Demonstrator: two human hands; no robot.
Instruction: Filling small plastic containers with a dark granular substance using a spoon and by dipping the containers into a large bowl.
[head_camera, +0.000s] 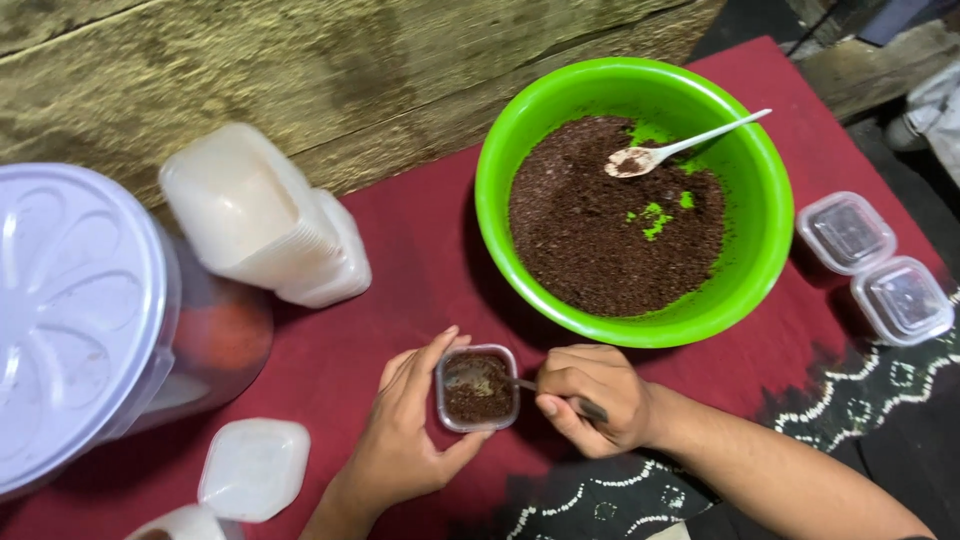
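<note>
Item: small cup (478, 388), partly filled with brown crumbs, cradled by left hand (410, 425); right hand (590, 398) pinching spoon (560, 398) inside it; green bowl (634, 200) still half full; two lidded cups (873, 265) finished.

A dark red cloth (420, 260) with a white-patterned black border is covering the surface, carrying everything. Beyond the gripped small clear square plastic cup (478, 388), a round bright green plastic bowl (760, 200) of dark brown crumbs is sitting on it. Well to the right of the grip, two lidded clear square containers (875, 265) are lying side by side. To the left, a stack of translucent cups (260, 215) is lying tipped over, touching a large lavender-lidded jar (80, 310); a square white lid (254, 468) is resting nearer.
</note>
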